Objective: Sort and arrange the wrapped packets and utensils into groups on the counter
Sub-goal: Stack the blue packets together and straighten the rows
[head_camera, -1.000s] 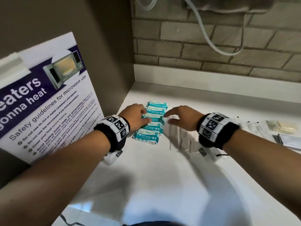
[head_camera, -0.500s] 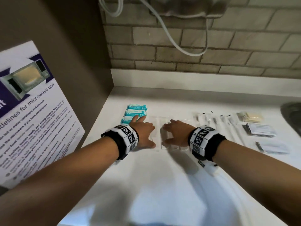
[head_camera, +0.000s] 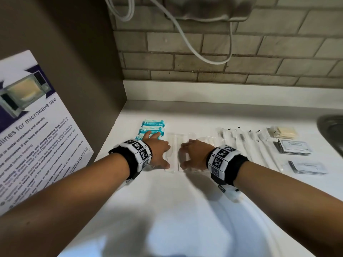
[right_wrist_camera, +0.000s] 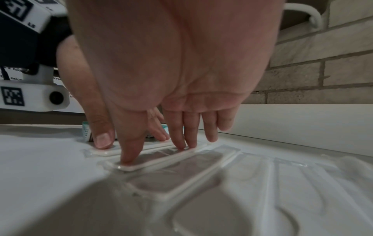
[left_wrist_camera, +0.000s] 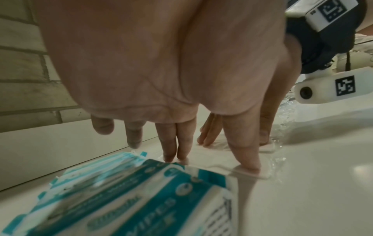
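Observation:
A stack of teal wipes packets lies on the white counter near the left wall. Right beside it lie clear-wrapped white utensils side by side. My left hand lies flat, its fingertips touching the edge of the wipes and its thumb pressing a wrapped utensil. My right hand lies flat too, thumb and fingers pressing down on the neighbouring wrapped utensil. Neither hand grips anything.
To the right lie more wrapped utensils with black tips, a beige packet and two piles of grey sachets. A sink is at far right, a microwave poster at left, a brick wall behind.
Both hands left the wipes stack and slid right onto the clear-wrapped utensils. The left fingertips still touch the wipes. The head view has swung right.

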The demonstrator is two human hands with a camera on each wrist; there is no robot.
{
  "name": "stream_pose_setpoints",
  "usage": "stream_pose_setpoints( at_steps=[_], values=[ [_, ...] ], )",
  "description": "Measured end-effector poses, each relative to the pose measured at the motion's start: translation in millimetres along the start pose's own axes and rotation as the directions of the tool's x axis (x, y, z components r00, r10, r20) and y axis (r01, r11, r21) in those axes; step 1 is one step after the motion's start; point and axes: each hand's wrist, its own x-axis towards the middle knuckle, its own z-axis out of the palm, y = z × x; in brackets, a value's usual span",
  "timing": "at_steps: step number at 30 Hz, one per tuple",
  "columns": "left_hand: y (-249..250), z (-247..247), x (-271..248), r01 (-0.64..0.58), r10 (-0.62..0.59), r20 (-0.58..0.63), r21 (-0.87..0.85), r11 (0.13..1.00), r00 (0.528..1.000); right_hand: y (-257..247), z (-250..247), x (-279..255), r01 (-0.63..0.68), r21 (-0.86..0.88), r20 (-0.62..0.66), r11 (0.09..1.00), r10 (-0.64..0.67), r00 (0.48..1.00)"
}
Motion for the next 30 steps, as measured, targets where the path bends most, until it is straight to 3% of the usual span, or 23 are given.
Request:
stream_pose_setpoints(
  at_steps=[20,25,30],
  values=[
    [-5,-4,2,0.017,-0.021,-0.037,-0.087,0.996,0.999,3,-5,-2,-0.018,0.057,-0.025,0.998,0.019,0.999],
    [8,-11,6,-0.023,0.011,-0.086,-0.136,0.990,0.996,18,-14,-15,-0.042,-0.058,-0.014,0.997,0.041,0.999],
    [29,-10,10,-0.057,0.046,-0.085,-0.128,0.990,0.995,31,-11,-20,-0.093,0.096,0.032,0.991,0.090,0.995]
  ],
)
